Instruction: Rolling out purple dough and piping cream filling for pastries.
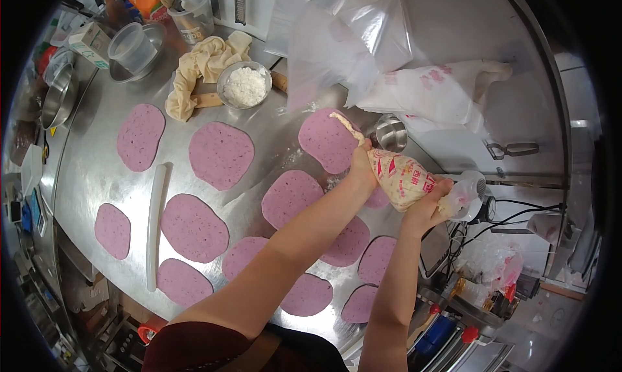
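Observation:
Both my hands are closed around a printed plastic piping bag (397,176) filled with a pale cream-coloured paste. My left hand (363,168) grips its narrow end, above the far purple dough round (322,142). My right hand (426,207) is wrapped round the bag's wide end, where the loose plastic bunches up. A strip of the paste (345,123) lies across the upper right part of that dough round. Other flat, speckled purple dough rounds (220,155) are spread over the steel table, some partly hidden under my forearms.
A pale rod (155,226) lies among the rounds at left. Behind stand a bowl of white flour (245,86), a bunched cream cloth (207,61) and a small metal cup (391,134). Clear plastic bags (343,29) and a white bag (434,93) lie at back right.

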`<action>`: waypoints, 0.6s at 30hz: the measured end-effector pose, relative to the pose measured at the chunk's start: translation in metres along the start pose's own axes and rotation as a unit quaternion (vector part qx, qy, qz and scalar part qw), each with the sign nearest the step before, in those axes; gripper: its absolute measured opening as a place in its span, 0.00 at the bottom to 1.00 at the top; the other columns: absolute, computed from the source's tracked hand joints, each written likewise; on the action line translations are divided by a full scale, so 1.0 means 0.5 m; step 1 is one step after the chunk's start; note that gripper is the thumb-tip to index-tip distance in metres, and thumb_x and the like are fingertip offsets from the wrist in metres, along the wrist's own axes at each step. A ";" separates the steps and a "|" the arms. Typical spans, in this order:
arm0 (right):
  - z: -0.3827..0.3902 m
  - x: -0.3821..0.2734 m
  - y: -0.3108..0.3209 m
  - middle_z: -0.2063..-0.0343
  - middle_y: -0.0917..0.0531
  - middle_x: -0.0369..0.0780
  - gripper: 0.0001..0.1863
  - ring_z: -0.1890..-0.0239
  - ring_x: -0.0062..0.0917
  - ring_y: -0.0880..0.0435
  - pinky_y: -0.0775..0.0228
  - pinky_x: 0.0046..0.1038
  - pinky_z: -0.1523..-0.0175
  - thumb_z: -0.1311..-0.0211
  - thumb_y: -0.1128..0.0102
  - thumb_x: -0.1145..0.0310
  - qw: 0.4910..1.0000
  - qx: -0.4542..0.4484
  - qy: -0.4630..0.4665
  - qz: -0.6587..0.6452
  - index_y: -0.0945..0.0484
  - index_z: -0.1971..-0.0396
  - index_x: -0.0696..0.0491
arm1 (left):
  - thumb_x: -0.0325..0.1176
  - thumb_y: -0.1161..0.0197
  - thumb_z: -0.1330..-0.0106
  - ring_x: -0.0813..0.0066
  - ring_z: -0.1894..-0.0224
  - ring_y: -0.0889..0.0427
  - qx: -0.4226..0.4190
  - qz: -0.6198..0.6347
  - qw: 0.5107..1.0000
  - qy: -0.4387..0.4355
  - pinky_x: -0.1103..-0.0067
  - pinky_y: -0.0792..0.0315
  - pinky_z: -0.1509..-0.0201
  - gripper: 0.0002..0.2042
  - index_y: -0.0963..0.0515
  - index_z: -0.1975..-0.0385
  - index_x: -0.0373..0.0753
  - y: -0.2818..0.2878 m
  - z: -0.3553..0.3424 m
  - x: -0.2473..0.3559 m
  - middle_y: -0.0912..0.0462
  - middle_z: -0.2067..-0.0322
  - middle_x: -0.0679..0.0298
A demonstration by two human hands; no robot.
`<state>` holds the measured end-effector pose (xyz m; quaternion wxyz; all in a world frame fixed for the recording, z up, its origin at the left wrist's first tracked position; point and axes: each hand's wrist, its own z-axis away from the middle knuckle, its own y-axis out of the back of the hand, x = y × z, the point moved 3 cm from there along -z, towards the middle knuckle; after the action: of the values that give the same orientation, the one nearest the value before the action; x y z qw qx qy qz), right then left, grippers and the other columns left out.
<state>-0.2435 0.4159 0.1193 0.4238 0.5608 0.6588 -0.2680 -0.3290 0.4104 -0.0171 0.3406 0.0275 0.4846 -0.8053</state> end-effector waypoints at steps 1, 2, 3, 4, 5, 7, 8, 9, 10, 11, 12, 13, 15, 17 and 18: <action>0.002 -0.001 -0.002 0.78 0.27 0.39 0.12 0.74 0.22 0.29 0.35 0.24 0.67 0.37 0.59 0.72 1.000 0.000 0.000 -0.001 0.33 0.79 0.62 | 0.44 0.66 0.33 0.54 0.59 0.26 0.000 0.000 1.000 -0.001 0.59 0.32 0.52 0.19 0.35 0.56 0.36 0.001 -0.001 0.003 0.27 0.60 0.50; 0.005 -0.004 -0.005 0.79 0.27 0.39 0.13 0.75 0.22 0.29 0.35 0.24 0.67 0.37 0.59 0.72 1.000 0.006 0.000 -0.004 0.33 0.79 0.62 | 0.45 0.64 0.34 0.53 0.59 0.26 0.000 -0.006 1.000 0.010 0.59 0.33 0.51 0.19 0.36 0.56 0.35 0.002 -0.001 0.006 0.27 0.60 0.48; 0.006 -0.002 -0.002 0.79 0.27 0.40 0.13 0.75 0.22 0.29 0.35 0.24 0.68 0.37 0.59 0.71 1.000 0.013 0.000 -0.005 0.33 0.79 0.62 | 0.45 0.63 0.34 0.53 0.59 0.26 0.002 -0.012 1.000 0.025 0.59 0.33 0.51 0.20 0.36 0.56 0.33 -0.003 0.007 0.003 0.27 0.60 0.47; 0.007 -0.002 0.001 0.79 0.27 0.40 0.13 0.75 0.22 0.29 0.35 0.24 0.68 0.37 0.59 0.71 1.000 0.014 0.000 -0.003 0.33 0.79 0.62 | 0.45 0.63 0.34 0.53 0.59 0.26 0.002 -0.012 1.000 0.026 0.59 0.33 0.51 0.20 0.36 0.56 0.33 -0.008 0.016 0.003 0.27 0.60 0.47; 0.008 0.000 0.003 0.79 0.27 0.40 0.14 0.76 0.22 0.29 0.36 0.24 0.68 0.36 0.59 0.70 1.000 0.010 -0.017 -0.009 0.33 0.79 0.62 | 0.46 0.62 0.35 0.52 0.58 0.27 0.005 -0.040 0.999 0.009 0.59 0.34 0.50 0.21 0.37 0.56 0.32 -0.012 0.026 0.005 0.28 0.59 0.47; 0.012 -0.004 0.000 0.79 0.27 0.40 0.14 0.76 0.22 0.29 0.36 0.23 0.69 0.36 0.59 0.70 0.999 0.007 -0.035 -0.018 0.33 0.79 0.62 | 0.48 0.61 0.37 0.52 0.57 0.27 0.007 -0.068 0.998 -0.010 0.59 0.35 0.49 0.23 0.37 0.57 0.31 -0.019 0.045 0.012 0.28 0.59 0.46; 0.014 -0.007 -0.001 0.79 0.27 0.40 0.14 0.77 0.22 0.30 0.36 0.23 0.70 0.36 0.59 0.69 0.999 0.016 -0.037 -0.017 0.34 0.80 0.61 | 0.49 0.61 0.38 0.52 0.57 0.27 0.020 -0.069 0.997 0.001 0.60 0.35 0.49 0.24 0.37 0.57 0.30 -0.017 0.049 0.012 0.28 0.59 0.46; 0.017 -0.011 -0.005 0.79 0.27 0.40 0.15 0.77 0.21 0.30 0.36 0.23 0.70 0.36 0.59 0.68 0.999 0.025 -0.040 -0.019 0.34 0.80 0.61 | 0.49 0.60 0.39 0.52 0.56 0.27 0.033 -0.070 0.997 0.010 0.60 0.34 0.49 0.25 0.37 0.57 0.30 -0.015 0.053 0.015 0.28 0.58 0.46; 0.020 -0.014 -0.008 0.79 0.27 0.40 0.15 0.77 0.21 0.30 0.36 0.23 0.70 0.36 0.59 0.68 0.999 0.025 -0.041 -0.020 0.34 0.80 0.61 | 0.49 0.60 0.39 0.52 0.56 0.27 0.033 -0.071 0.997 0.008 0.60 0.34 0.49 0.25 0.37 0.57 0.30 -0.013 0.055 0.017 0.28 0.58 0.46; 0.024 -0.019 -0.009 0.79 0.27 0.40 0.15 0.77 0.21 0.30 0.36 0.23 0.71 0.36 0.59 0.67 0.999 0.023 -0.033 -0.028 0.34 0.80 0.61 | 0.50 0.61 0.39 0.53 0.57 0.27 0.038 -0.058 0.998 -0.008 0.61 0.34 0.49 0.25 0.37 0.57 0.30 -0.009 0.057 0.021 0.28 0.59 0.47; 0.027 -0.020 -0.007 0.79 0.27 0.40 0.16 0.77 0.21 0.30 0.36 0.23 0.71 0.36 0.59 0.67 0.999 0.021 -0.024 -0.033 0.33 0.80 0.61 | 0.51 0.62 0.39 0.53 0.57 0.27 0.043 -0.045 0.998 -0.022 0.61 0.34 0.49 0.26 0.37 0.58 0.30 -0.008 0.062 0.021 0.28 0.59 0.48; 0.028 -0.020 -0.006 0.79 0.27 0.40 0.16 0.77 0.21 0.30 0.36 0.23 0.71 0.36 0.59 0.67 0.999 0.021 -0.024 -0.032 0.33 0.80 0.61 | 0.51 0.62 0.39 0.53 0.57 0.27 0.043 -0.045 0.998 -0.022 0.61 0.34 0.49 0.26 0.37 0.58 0.30 -0.007 0.066 0.019 0.28 0.59 0.48; 0.032 -0.024 -0.004 0.79 0.27 0.41 0.16 0.77 0.21 0.30 0.36 0.23 0.70 0.35 0.60 0.66 0.999 0.038 -0.007 -0.027 0.33 0.79 0.62 | 0.47 0.61 0.37 0.55 0.59 0.27 0.073 -0.028 0.995 -0.069 0.61 0.33 0.51 0.20 0.35 0.63 0.33 -0.006 0.078 0.024 0.27 0.64 0.50; 0.040 -0.016 0.003 0.79 0.27 0.41 0.17 0.77 0.22 0.30 0.36 0.23 0.70 0.35 0.60 0.66 0.999 0.025 -0.003 -0.029 0.33 0.79 0.62 | 0.46 0.61 0.36 0.57 0.62 0.27 0.060 -0.049 0.993 -0.085 0.62 0.32 0.53 0.18 0.35 0.64 0.34 0.019 0.052 0.036 0.27 0.66 0.52; 0.044 -0.011 0.006 0.79 0.27 0.41 0.17 0.76 0.22 0.30 0.36 0.23 0.69 0.35 0.61 0.66 1.000 0.013 -0.002 -0.027 0.33 0.79 0.62 | 0.44 0.62 0.35 0.59 0.64 0.26 0.050 -0.071 0.991 -0.098 0.63 0.30 0.56 0.16 0.35 0.66 0.35 0.019 0.052 0.039 0.27 0.69 0.54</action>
<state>-0.2350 0.3955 0.1136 0.4105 0.5479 0.6692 -0.2890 -0.3312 0.3768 -0.0180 0.3271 -0.0689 0.4083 -0.8494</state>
